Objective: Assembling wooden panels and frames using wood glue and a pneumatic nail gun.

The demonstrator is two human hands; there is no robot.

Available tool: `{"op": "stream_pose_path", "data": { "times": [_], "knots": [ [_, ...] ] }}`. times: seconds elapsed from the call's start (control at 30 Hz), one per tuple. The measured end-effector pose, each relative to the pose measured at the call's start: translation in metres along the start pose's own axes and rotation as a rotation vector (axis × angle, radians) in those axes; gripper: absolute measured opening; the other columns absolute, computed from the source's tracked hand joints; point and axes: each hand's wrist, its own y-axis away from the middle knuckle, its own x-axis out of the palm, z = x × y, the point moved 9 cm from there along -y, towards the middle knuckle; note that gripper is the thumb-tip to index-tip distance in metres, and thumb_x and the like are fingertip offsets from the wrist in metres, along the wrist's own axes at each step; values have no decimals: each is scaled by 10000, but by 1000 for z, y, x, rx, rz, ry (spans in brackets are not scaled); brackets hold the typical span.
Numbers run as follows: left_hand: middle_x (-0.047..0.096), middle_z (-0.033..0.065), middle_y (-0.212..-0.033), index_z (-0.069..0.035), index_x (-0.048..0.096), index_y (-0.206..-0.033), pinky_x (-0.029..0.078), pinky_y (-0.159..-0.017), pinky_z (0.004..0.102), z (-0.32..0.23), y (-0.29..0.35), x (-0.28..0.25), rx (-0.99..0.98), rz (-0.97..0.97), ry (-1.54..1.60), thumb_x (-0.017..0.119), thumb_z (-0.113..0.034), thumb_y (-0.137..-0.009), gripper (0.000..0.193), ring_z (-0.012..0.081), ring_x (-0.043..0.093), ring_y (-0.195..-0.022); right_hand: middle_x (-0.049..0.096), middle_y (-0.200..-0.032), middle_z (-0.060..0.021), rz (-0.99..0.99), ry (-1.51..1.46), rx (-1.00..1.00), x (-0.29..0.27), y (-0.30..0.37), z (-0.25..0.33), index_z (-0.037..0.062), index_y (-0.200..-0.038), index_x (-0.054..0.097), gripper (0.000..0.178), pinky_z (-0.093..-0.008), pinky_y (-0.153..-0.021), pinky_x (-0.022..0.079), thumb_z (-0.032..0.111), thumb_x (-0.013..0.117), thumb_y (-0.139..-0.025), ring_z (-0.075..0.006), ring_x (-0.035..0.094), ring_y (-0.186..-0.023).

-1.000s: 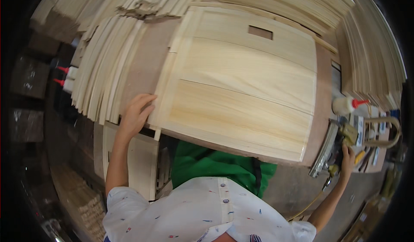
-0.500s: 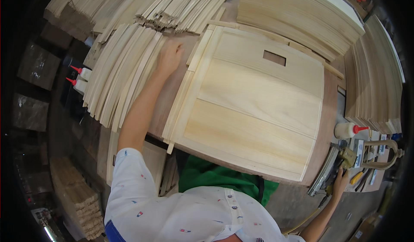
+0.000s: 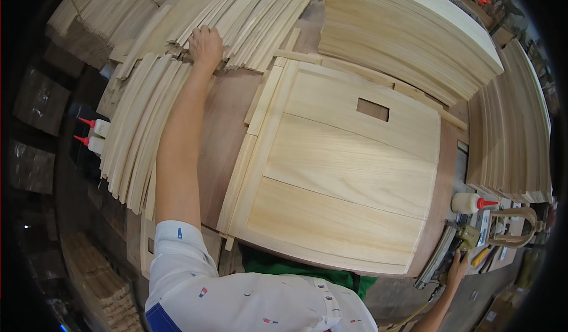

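Note:
My left hand (image 3: 206, 45) reaches far out to the upper left, fingers bent over the end of a thin wooden strip (image 3: 222, 18) in the far pile. Low on the right, my right hand (image 3: 457, 268) is closed on a nail gun (image 3: 441, 255) at the table's right edge; its fingertips are partly hidden. Between my arms lies a flat wooden panel (image 3: 349, 172) of joined boards with a frame strip along its left side. A small rectangular cutout (image 3: 373, 109) pierces its far part.
Another strip pile (image 3: 142, 125) lies left of my forearm, beside two white glue bottles (image 3: 94, 144) with red tips. Stacked boards (image 3: 408, 36) stand behind the panel, more boards (image 3: 509, 125) at right. A third glue bottle (image 3: 466, 203) and a curved frame (image 3: 515, 227) sit near the nail gun.
My left hand has moved forward and left, from the bare tabletop beside the near strips onto the far strip pile. My right hand stays at the nail gun. The whole view has shifted slightly.

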Motion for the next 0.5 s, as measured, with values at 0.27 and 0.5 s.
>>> {"op": "stream_pose_path", "data": {
  "times": [0.27, 0.5],
  "knots": [
    [603, 198, -1111, 2, 653, -1000, 483, -878, 485, 11, -19, 25, -203, 111, 124, 633, -89, -814, 208, 383, 599, -1035, 515, -1313, -307, -9, -48, 18, 0, 4, 1, -136, -1344, 415, 635, -379, -1052, 346, 351, 549, -960, -373, 488, -1247],
    [639, 171, -838, 27, 625, -994, 537, -785, 389, 48, 30, 24, -562, 260, 879, 588, -88, -870, 173, 273, 658, -866, 529, -1289, -314, -12, -130, 7, 7, 1, 4, -139, -1325, 436, 591, -390, -1032, 366, 307, 550, -953, -379, 513, -1213]
  ]
}}
